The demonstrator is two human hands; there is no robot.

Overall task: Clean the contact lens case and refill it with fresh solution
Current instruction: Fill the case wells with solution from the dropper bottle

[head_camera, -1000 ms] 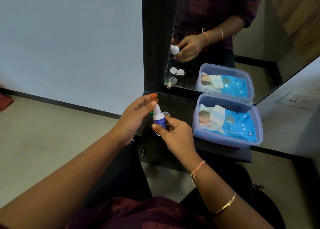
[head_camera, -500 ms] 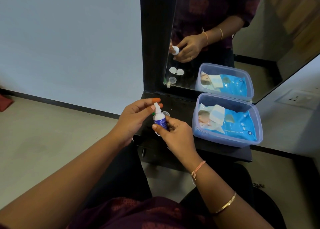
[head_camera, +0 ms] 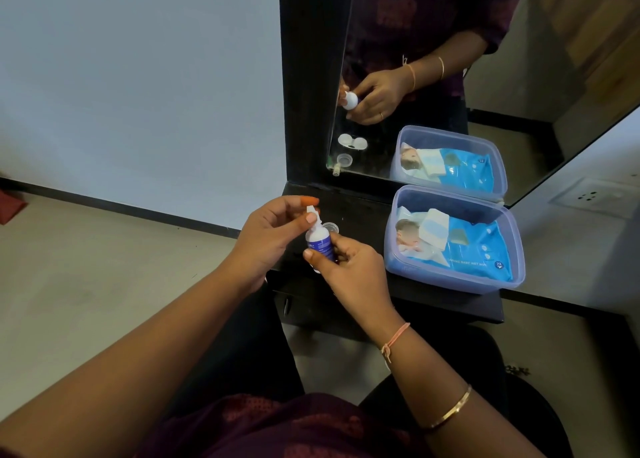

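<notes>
Over black shelf (head_camera: 363, 215), your right hand (head_camera: 349, 274) gripped solution bottle (head_camera: 320, 241) round body. Long axis near upright, nozzle up, tipped slightly left. Your left hand (head_camera: 270, 236) pinched nozzle tip. Case cap (head_camera: 333, 227) sat on shelf just behind bottle.

The only print I can make out from here is on the blue wipes pack (head_camera: 464, 246) lying in the clear plastic tub (head_camera: 453, 279). A line of white capitals along its near edge reads "BABY WET WI"; a word ahead of it is too faint for me to read, and the letters after it are not legible. Just right of that line, a small round badge (head_camera: 499, 265) carries the number 72. The solution bottle (head_camera: 319, 244) has a dark blue label with white lettering, too small and blurred for me to read. The pack also shows in the mirror (head_camera: 519, 111), its print unreadable there.
</notes>
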